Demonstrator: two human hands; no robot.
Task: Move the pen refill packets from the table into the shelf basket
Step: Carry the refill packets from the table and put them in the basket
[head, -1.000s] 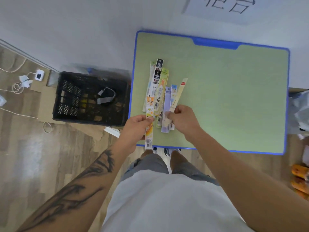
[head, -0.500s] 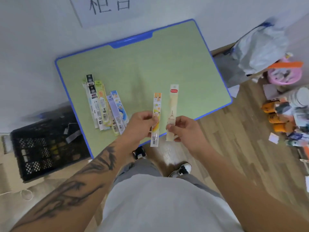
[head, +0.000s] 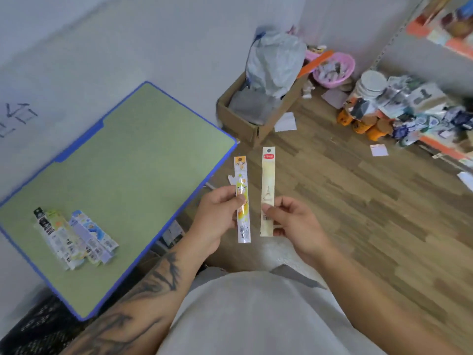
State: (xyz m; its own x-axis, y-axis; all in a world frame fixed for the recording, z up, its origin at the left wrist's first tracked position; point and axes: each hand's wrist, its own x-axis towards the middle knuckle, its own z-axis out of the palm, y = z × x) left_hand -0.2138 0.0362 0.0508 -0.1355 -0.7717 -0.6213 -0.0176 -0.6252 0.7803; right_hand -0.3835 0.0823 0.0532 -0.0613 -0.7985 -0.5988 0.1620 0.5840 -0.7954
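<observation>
My left hand (head: 217, 216) pinches an orange-and-yellow refill packet (head: 242, 180) upright over the wooden floor. My right hand (head: 294, 221) pinches a cream packet with a red label (head: 268, 175) beside it. Both packets hang right of the green table (head: 143, 160). Several more refill packets (head: 74, 237) lie in a loose pile near the table's left front edge. A shelf with orange edges (head: 442, 21) shows at the top right; I cannot make out its basket.
A cardboard box (head: 245, 124) with a grey plastic bag stands past the table's right corner. A pink basket (head: 335, 66), orange cups and clutter crowd the floor by the shelf. A black crate (head: 46, 326) sits at the lower left.
I have lifted one packet in each hand off the table and turned right. The table has slid to the left of view and the shelf area has come into sight.
</observation>
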